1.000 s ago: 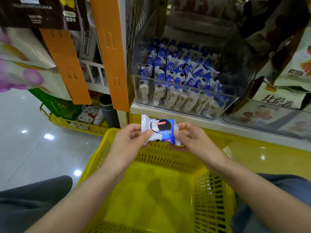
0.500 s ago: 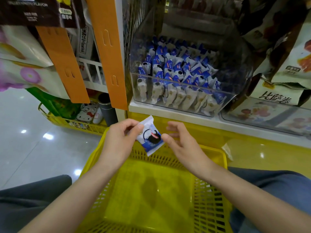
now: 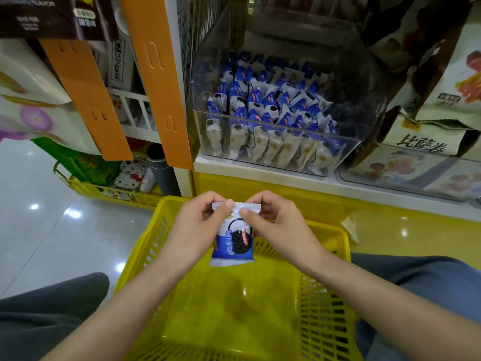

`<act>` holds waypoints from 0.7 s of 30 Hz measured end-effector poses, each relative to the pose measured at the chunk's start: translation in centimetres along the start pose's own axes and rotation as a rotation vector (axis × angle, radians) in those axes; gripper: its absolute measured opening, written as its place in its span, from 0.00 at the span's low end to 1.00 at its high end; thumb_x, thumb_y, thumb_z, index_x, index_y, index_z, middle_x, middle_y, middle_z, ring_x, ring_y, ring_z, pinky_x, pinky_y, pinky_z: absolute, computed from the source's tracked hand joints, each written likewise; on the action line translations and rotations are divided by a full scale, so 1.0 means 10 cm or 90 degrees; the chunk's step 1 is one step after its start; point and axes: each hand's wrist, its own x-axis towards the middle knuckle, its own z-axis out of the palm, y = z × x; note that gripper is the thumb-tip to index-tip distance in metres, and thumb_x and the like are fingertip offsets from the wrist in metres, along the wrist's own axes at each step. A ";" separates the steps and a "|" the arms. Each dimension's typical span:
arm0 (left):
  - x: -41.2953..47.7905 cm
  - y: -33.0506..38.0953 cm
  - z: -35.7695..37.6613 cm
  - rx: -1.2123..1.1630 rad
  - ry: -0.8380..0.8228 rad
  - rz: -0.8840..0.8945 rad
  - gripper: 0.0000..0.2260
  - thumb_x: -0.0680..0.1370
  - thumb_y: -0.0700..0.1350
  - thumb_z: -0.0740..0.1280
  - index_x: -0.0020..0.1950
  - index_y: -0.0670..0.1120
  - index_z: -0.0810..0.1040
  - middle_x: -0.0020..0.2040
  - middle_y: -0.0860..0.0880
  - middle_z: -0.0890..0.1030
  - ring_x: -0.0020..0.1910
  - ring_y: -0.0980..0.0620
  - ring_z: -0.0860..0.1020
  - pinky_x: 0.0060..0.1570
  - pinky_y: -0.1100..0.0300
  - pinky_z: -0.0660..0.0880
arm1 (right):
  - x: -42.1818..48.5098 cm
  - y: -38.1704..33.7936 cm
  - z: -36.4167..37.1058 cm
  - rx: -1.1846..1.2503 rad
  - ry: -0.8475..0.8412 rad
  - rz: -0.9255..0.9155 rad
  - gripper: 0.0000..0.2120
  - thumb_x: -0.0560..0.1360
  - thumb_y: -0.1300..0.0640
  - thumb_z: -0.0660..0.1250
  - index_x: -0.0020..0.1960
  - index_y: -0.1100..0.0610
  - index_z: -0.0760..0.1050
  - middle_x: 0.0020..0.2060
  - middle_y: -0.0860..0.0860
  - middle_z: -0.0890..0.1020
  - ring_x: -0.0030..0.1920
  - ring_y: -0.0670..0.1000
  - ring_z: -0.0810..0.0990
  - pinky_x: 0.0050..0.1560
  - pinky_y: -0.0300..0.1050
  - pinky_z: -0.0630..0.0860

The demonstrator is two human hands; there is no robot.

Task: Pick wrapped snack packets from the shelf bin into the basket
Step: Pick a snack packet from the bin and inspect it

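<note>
A blue-and-white wrapped snack packet with a dark cookie picture hangs upright over the far end of the yellow basket. My left hand pinches its top seam on the left, and my right hand pinches the same seam on the right. The basket floor shows no packets. Above, on the white shelf, a clear plastic bin holds several rows of the same packets.
Orange shelf uprights stand left of the bin. Large snack bags fill the shelf at right. A second yellow basket with goods sits on the glossy floor at left. My knees flank the basket.
The packet went from tilted in my left hand alone to hanging upright. My right hand has come back and taken the top seam beside the left.
</note>
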 end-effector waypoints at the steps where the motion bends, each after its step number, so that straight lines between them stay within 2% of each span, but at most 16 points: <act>1: 0.00 0.00 0.00 0.009 -0.003 0.002 0.10 0.77 0.41 0.64 0.35 0.45 0.74 0.25 0.56 0.73 0.27 0.61 0.69 0.28 0.67 0.66 | -0.01 -0.01 -0.01 -0.064 0.004 -0.041 0.08 0.73 0.59 0.68 0.38 0.49 0.73 0.32 0.43 0.79 0.35 0.45 0.78 0.36 0.43 0.75; 4: -0.01 -0.01 0.00 0.014 -0.006 0.005 0.11 0.77 0.41 0.64 0.34 0.46 0.73 0.25 0.56 0.71 0.28 0.59 0.67 0.29 0.64 0.64 | -0.05 -0.04 -0.06 -0.234 0.019 -0.159 0.04 0.73 0.55 0.68 0.42 0.50 0.73 0.34 0.43 0.79 0.35 0.45 0.78 0.37 0.48 0.76; 6: 0.00 0.00 0.00 0.017 -0.008 0.013 0.10 0.77 0.41 0.64 0.36 0.46 0.73 0.29 0.53 0.73 0.31 0.57 0.69 0.33 0.60 0.67 | -0.07 -0.05 -0.08 -0.321 0.038 -0.209 0.03 0.74 0.53 0.67 0.44 0.50 0.74 0.36 0.43 0.79 0.36 0.46 0.78 0.37 0.51 0.76; 8: 0.00 0.01 0.01 0.021 -0.001 0.019 0.07 0.77 0.41 0.64 0.39 0.45 0.75 0.34 0.49 0.76 0.36 0.55 0.73 0.39 0.55 0.72 | -0.06 -0.07 -0.10 -0.366 0.067 -0.234 0.03 0.74 0.52 0.67 0.44 0.50 0.74 0.37 0.44 0.80 0.38 0.45 0.78 0.36 0.50 0.76; 11: 0.02 0.00 -0.01 0.024 0.056 0.004 0.05 0.76 0.40 0.65 0.43 0.49 0.74 0.42 0.47 0.78 0.44 0.50 0.78 0.46 0.52 0.75 | -0.02 -0.11 -0.15 -0.305 0.122 -0.215 0.02 0.74 0.55 0.67 0.44 0.52 0.76 0.37 0.44 0.80 0.39 0.44 0.78 0.36 0.40 0.76; 14: 0.03 -0.02 -0.05 0.003 0.103 -0.063 0.06 0.78 0.39 0.63 0.43 0.49 0.74 0.39 0.49 0.78 0.43 0.49 0.78 0.43 0.56 0.77 | 0.03 -0.15 -0.21 -0.197 0.161 -0.167 0.02 0.75 0.56 0.67 0.44 0.54 0.76 0.37 0.44 0.80 0.41 0.41 0.79 0.35 0.29 0.72; 16: 0.01 -0.01 -0.06 -0.022 0.062 -0.130 0.09 0.80 0.43 0.59 0.43 0.48 0.77 0.37 0.50 0.80 0.41 0.51 0.78 0.42 0.59 0.76 | 0.05 -0.16 -0.25 -0.144 0.175 -0.165 0.01 0.74 0.56 0.67 0.44 0.52 0.75 0.38 0.44 0.80 0.41 0.39 0.79 0.36 0.28 0.73; 18: -0.01 0.01 -0.03 -0.078 -0.017 -0.203 0.15 0.81 0.51 0.54 0.46 0.49 0.79 0.39 0.52 0.83 0.43 0.53 0.80 0.44 0.59 0.76 | 0.05 -0.15 -0.26 -0.141 0.163 -0.205 0.01 0.74 0.59 0.68 0.44 0.54 0.77 0.41 0.46 0.81 0.44 0.41 0.79 0.41 0.32 0.76; 21: 0.01 0.04 -0.02 -0.212 -0.064 -0.249 0.20 0.76 0.59 0.53 0.49 0.48 0.79 0.43 0.50 0.85 0.46 0.53 0.82 0.44 0.57 0.76 | 0.01 -0.10 -0.24 -0.244 0.076 -0.322 0.02 0.73 0.61 0.69 0.44 0.59 0.79 0.47 0.50 0.80 0.49 0.41 0.77 0.50 0.33 0.74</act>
